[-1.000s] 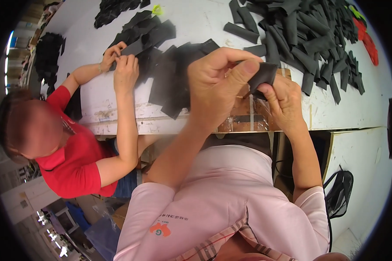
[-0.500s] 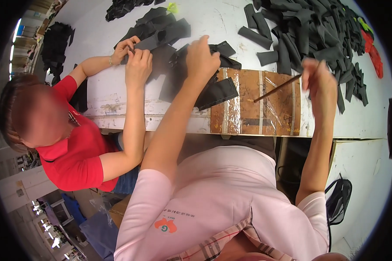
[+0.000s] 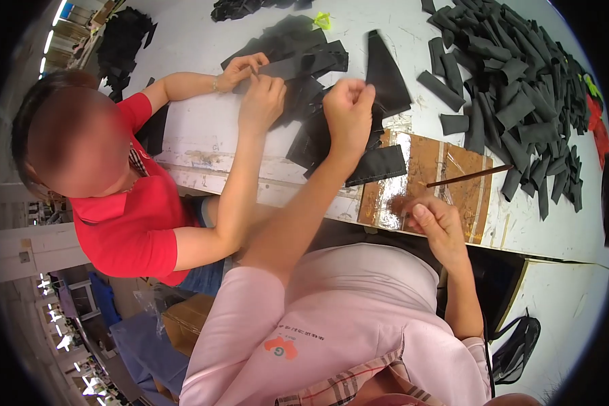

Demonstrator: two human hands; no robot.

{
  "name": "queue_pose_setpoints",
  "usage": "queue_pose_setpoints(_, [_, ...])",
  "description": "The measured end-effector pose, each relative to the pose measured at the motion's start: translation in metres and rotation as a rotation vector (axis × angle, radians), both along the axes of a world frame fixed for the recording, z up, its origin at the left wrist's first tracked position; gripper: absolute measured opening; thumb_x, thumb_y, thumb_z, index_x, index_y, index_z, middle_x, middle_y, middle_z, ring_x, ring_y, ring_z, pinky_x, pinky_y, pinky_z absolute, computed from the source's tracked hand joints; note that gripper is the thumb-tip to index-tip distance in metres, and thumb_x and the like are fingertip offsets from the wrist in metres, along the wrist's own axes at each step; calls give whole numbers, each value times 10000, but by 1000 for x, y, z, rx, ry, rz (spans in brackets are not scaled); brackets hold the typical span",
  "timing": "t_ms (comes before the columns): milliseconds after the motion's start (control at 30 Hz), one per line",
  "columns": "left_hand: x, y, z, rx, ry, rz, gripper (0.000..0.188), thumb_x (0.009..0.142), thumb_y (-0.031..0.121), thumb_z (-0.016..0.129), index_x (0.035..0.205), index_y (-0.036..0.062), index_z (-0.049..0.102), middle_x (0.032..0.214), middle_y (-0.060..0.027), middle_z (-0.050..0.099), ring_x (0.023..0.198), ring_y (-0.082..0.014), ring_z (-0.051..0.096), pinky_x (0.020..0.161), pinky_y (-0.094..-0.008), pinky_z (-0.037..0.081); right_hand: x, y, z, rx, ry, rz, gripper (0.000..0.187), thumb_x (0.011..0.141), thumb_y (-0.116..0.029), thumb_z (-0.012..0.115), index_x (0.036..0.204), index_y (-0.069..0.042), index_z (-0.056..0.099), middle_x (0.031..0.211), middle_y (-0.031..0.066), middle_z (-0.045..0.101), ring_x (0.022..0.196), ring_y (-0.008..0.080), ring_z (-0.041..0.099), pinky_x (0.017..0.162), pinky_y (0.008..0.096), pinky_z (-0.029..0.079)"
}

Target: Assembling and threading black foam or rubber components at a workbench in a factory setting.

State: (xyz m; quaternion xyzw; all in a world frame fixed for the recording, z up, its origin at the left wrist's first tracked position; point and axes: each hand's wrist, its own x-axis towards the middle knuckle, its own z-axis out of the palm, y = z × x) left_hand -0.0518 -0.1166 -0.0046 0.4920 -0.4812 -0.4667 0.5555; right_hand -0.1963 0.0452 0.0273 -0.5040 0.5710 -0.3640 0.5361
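The left hand [image 3: 349, 111] has its thumb and fingers pinched on a flat black cloth piece [image 3: 388, 80], which is up over the white table [image 3: 196, 132], with its thin end pointing away from the person. Under and beside that hand is a messy heap of black pieces [image 3: 311, 139], and one more black strip [image 3: 379, 165] lies partly on the left side of a brown board [image 3: 423, 157] with shiny clear tape on it. The right hand [image 3: 443, 227] is over the near edge of the board, its fingers curled in and its thumb near them (the fingertips are blurry, so I cannot tell if they pinch anything). A thin brown stick [image 3: 470, 176] slants across the board, just past the right hand, and its far end pokes out over the table. To the right is a big pile of dark rolled tubes [image 3: 514, 95], with a bit of red cloth [image 3: 597, 128] near its far side. On the left, a co-worker in a red shirt [image 3: 132, 227] has both hands close together on a dark strip [image 3: 284, 68]. A small bright yellow thing [image 3: 323, 20] sits at the back.
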Motion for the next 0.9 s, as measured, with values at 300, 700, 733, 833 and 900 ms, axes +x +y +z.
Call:
queue_pose_setpoints(300, [13,121,9,388,719,-165,96,801,-19,486,861,24,546,784,-20,575,689,-59,529,583,-166,417,50,-41,-6,-302,-81,-158,401,746,-177,634,1086,-5,510,929,60,532,793,105,485,665,216,415])
queue_pose_setpoints(700, [26,130,2,260,572,-133,115,782,11,527,895,-5,519,800,-37,556,692,-70,514,608,-204,430,76,-37,8,-751,385,-76,110,769,-56,563,843,23,580,822,125,560,732,237,544,634,295,438])
queue_pose_setpoints(733, [28,132,-2,253,574,-127,115,782,11,527,895,-5,519,800,-37,556,692,-70,514,608,-204,430,77,-37,11,-757,383,-69,110,769,-56,563,843,23,580,822,125,560,732,237,544,634,295,438])
queue_pose_setpoints(833, [34,131,-2,361,787,-130,240,798,74,526,1028,20,481,873,-28,552,731,-75,514,626,-189,405,76,-33,9,-559,168,-121,110,808,-67,527,802,38,557,733,95,562,639,149,520,614,241,409])
queue_pose_setpoints(900, [44,127,11,333,812,-116,299,800,82,531,1084,25,454,895,-29,552,743,-75,516,624,-191,406,64,-30,7,-416,75,-72,113,812,-70,522,801,36,559,725,75,562,641,122,506,608,230,402])
